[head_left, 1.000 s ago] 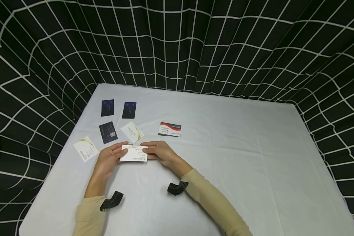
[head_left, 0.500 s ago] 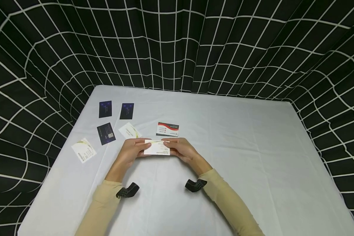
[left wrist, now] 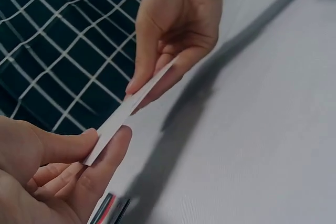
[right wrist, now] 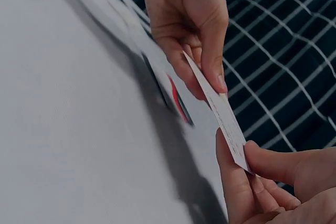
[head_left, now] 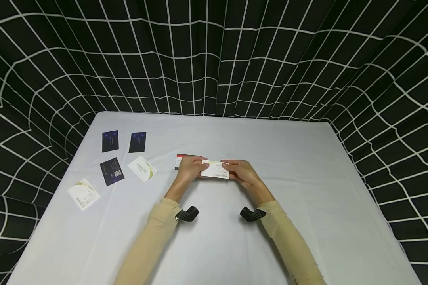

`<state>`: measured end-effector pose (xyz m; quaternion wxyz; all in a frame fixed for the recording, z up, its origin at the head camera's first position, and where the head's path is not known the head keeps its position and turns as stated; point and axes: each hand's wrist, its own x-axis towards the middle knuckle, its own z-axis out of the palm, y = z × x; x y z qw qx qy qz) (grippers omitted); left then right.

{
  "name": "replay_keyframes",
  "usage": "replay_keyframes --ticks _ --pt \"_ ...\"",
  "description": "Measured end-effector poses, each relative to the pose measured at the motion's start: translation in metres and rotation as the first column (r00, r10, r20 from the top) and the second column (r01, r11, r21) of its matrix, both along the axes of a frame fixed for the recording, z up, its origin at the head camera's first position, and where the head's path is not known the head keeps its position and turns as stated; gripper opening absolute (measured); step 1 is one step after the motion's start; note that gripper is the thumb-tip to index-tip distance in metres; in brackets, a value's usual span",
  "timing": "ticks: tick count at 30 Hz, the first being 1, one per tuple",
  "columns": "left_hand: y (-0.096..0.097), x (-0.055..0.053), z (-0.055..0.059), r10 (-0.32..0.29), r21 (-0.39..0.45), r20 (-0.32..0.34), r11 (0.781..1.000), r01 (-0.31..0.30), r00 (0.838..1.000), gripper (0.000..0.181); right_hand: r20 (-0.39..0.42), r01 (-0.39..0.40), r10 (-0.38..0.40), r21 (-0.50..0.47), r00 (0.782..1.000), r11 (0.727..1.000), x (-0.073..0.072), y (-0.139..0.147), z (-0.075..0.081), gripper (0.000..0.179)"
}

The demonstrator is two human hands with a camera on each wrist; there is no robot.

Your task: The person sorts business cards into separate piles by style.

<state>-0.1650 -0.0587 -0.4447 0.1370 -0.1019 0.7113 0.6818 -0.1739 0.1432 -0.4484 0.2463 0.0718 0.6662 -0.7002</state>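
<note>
A white business card [head_left: 215, 170] with a gold curve and small print is held level above the table by both hands. My left hand [head_left: 190, 169] pinches its left end, thumb on top and fingers beneath. At the right end, my right hand [head_left: 243, 173] grips it the same way. Both wrist views show the card [left wrist: 128, 111] edge-on between the thumbs and fingers, raised off the cloth with a shadow below. Behind the left hand lies a red, white and black business card [head_left: 179, 161], partly hidden by that hand.
On the left of the white-covered table [head_left: 214, 245] lie two dark blue cards [head_left: 110, 141], a black card with a square code [head_left: 112, 171] and two white-and-gold cards [head_left: 142, 168]. A black curtain with a white grid [head_left: 199, 59] surrounds the table's back and sides.
Both hands have carried the white business card rightward, away from the cards at left. The left hand now covers part of the red, white and black card. The head view has shifted slightly.
</note>
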Motion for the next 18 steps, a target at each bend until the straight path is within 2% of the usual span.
replay_keyframes --ticks 3,7,12,14,18 --pt "0.010 -0.009 -0.002 0.020 0.008 -0.026 1.000 -0.020 0.999 0.026 -0.018 0.014 -0.013 0.048 1.000 0.999 -0.007 0.007 -0.002 0.039" --pt "0.021 -0.019 -0.008 0.068 -0.038 -0.056 0.997 -0.070 0.996 0.023 -0.030 0.022 -0.019 0.102 0.999 0.995 -0.018 0.012 -0.006 0.040" --pt "0.038 -0.027 -0.011 0.063 -0.109 -0.115 0.991 -0.076 0.991 0.022 -0.107 0.050 -0.027 0.222 0.994 0.974 -0.029 0.019 -0.007 0.035" --pt "0.044 -0.029 -0.011 0.060 -0.181 -0.155 0.979 -0.088 0.986 0.022 -0.142 0.058 -0.019 0.276 0.990 0.959 -0.032 0.021 -0.008 0.034" --pt "0.051 -0.033 -0.012 0.047 -0.335 -0.220 0.934 -0.121 0.974 0.020 -0.196 0.088 -0.015 0.369 0.980 0.925 -0.037 0.022 -0.010 0.031"
